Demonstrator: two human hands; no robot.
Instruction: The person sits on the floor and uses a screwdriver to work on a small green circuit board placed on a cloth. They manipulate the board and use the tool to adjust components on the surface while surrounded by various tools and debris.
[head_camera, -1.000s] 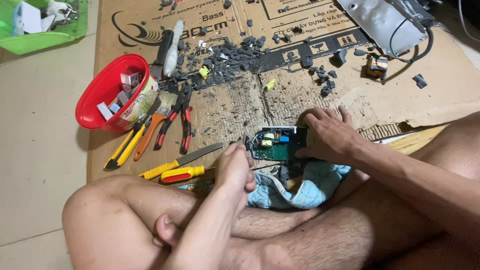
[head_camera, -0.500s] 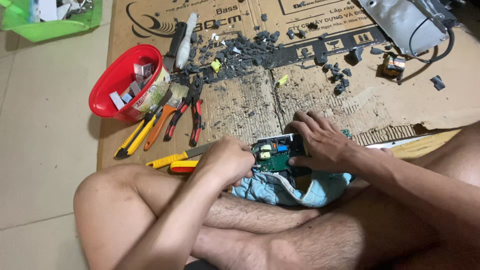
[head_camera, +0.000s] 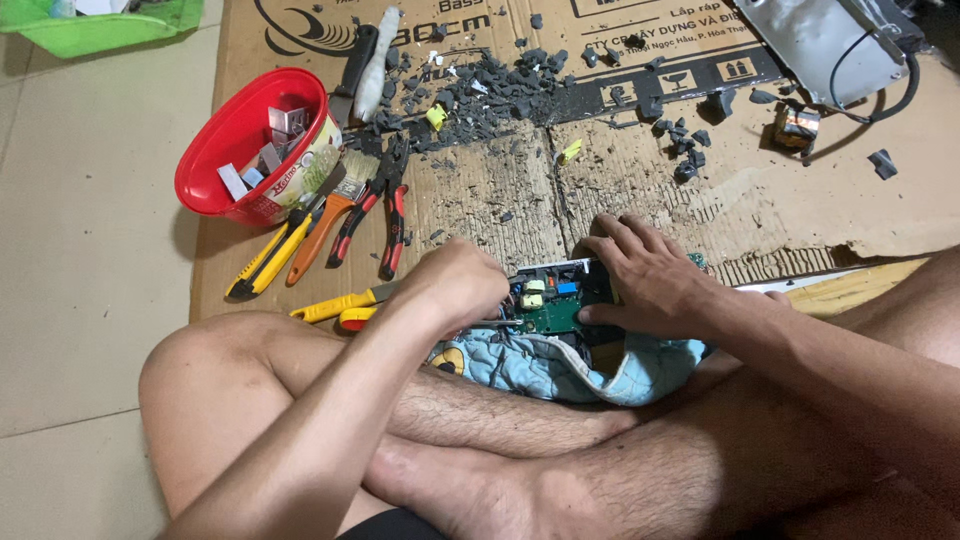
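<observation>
A green circuit board (head_camera: 552, 308) with yellow and blue parts lies on a light blue cloth (head_camera: 545, 362) in front of my crossed legs. My right hand (head_camera: 647, 280) presses down on the board's right side, fingers spread. My left hand (head_camera: 458, 284) is closed around a thin metal tool whose tip reaches the board's left edge. The tool's handle is hidden inside my fist.
A red bowl (head_camera: 232, 132) of small metal pieces stands at the left on the cardboard sheet (head_camera: 770, 200). Beside it lie a yellow utility knife (head_camera: 262, 260), a brush, red-handled pliers (head_camera: 385, 215) and a yellow screwdriver (head_camera: 335, 303). Dark broken fragments (head_camera: 500, 95) litter the cardboard; a metal casing with cable (head_camera: 830, 40) sits top right.
My left hand has risen from my knee to the board's left edge with the tool. The right hand stays on the board. The camera view has shifted slightly.
</observation>
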